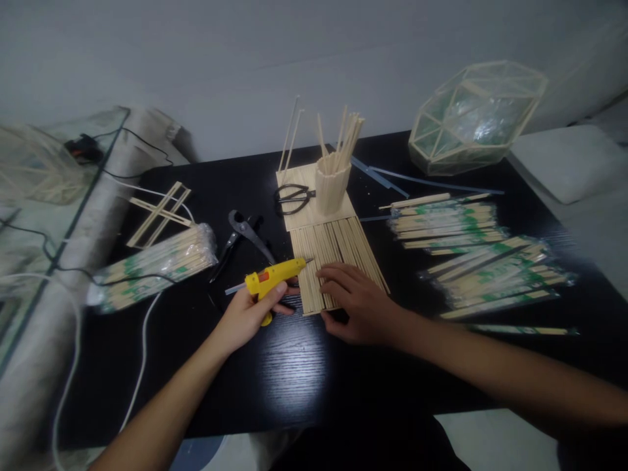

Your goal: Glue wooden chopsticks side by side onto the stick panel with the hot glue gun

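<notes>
My left hand (250, 314) grips a yellow hot glue gun (277, 273), its nozzle pointing right over a row of wooden chopsticks (314, 245). These sticks lie side by side, their near ends toward me. My right hand (358, 301) lies on the row's near right part, fingers bent and apart from the thumb, which is near the front edge. I cannot make out anything held in it. Behind the row, a flat wooden panel (301, 219) bears a stick-walled cup (332, 190) full of upright sticks and a pair of black-handled scissors (294, 199).
Pliers (250, 232) lie left of the panel. Wrapped chopsticks are in a bag (157, 268) at left and in piles (446, 222) at right. A geometric stick-framed piece (475, 118) stands at the back right. A white cable (144, 340) runs along the left side.
</notes>
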The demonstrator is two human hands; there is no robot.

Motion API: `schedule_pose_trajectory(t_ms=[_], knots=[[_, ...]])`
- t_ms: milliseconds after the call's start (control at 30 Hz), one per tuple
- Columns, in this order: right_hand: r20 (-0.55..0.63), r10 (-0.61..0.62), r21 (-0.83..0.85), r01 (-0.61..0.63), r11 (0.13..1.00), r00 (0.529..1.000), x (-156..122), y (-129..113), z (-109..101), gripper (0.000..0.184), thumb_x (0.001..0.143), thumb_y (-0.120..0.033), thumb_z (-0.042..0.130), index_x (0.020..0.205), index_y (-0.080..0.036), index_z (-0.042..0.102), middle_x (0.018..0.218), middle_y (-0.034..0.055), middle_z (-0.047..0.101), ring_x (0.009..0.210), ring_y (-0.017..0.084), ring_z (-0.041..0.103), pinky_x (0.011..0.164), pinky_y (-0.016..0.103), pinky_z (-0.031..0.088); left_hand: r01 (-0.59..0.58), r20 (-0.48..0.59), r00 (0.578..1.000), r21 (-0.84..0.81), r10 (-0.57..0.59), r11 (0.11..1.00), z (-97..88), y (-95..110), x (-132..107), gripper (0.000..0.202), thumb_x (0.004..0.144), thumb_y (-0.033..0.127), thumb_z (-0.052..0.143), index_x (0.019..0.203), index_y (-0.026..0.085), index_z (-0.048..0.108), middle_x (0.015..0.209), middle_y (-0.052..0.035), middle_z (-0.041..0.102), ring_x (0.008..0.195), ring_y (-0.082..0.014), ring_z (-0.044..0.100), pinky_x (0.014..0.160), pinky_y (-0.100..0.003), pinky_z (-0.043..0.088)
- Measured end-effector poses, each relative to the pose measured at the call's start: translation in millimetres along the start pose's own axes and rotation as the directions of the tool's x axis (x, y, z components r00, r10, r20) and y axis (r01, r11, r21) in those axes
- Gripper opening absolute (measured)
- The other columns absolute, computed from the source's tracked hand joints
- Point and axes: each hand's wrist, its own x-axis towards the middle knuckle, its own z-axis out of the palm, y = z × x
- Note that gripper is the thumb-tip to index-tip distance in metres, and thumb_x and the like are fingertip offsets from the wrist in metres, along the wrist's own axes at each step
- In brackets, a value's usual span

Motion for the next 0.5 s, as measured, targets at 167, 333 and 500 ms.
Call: schedule_pose_trajectory(t_ms=[167, 333, 500], knots=[[-0.002, -0.001, 0.002, 0.001, 1.0, 1.0, 0.7, -0.2, -0.5, 0.02, 0.091, -0.019, 0.067, 0.11, -0.016, 0.065, 0.129, 0.0225, 0.072, 0.129, 0.039, 0.067, 0.107, 0.058, 0.063, -0.019, -0.007, 1.0, -0.015, 0.019, 1.0, 1.6, 0.7, -0.2, 0.06, 0.091, 0.066, 0.083, 0.122, 0.014, 0.082, 0.124, -0.0177, 0.084, 0.1, -0.0322, 0.086, 0.074, -0.037, 0.075], [-0.009, -0.007, -0.003, 0.007, 1.0, 1.0, -0.4, 0.3, 0.5, 0.019, 0.091, -0.02, 0.068, 0.109, -0.016, 0.065, 0.129, 0.022, 0.072, 0.129, 0.039, 0.068, 0.107, 0.058, 0.064, -0.029, -0.008, 1.0, -0.044, 0.029, 0.999, 3.9, 0.8, -0.4, 0.058, 0.091, 0.064, 0.084, 0.119, 0.014, 0.083, 0.122, -0.0171, 0.085, 0.106, -0.0347, 0.085, 0.076, -0.039, 0.076], [-0.01, -0.007, 0.012, 0.007, 1.0, 1.0, -0.9, -0.2, 0.5, 0.018, 0.092, -0.018, 0.067, 0.109, -0.018, 0.064, 0.129, 0.0208, 0.072, 0.129, 0.037, 0.068, 0.107, 0.058, 0.064, -0.024, -0.016, 1.0, -0.068, 0.023, 0.997, 4.1, 0.7, -0.1, 0.059, 0.09, 0.063, 0.085, 0.12, 0.013, 0.082, 0.123, -0.0179, 0.084, 0.109, -0.035, 0.085, 0.075, -0.037, 0.076]])
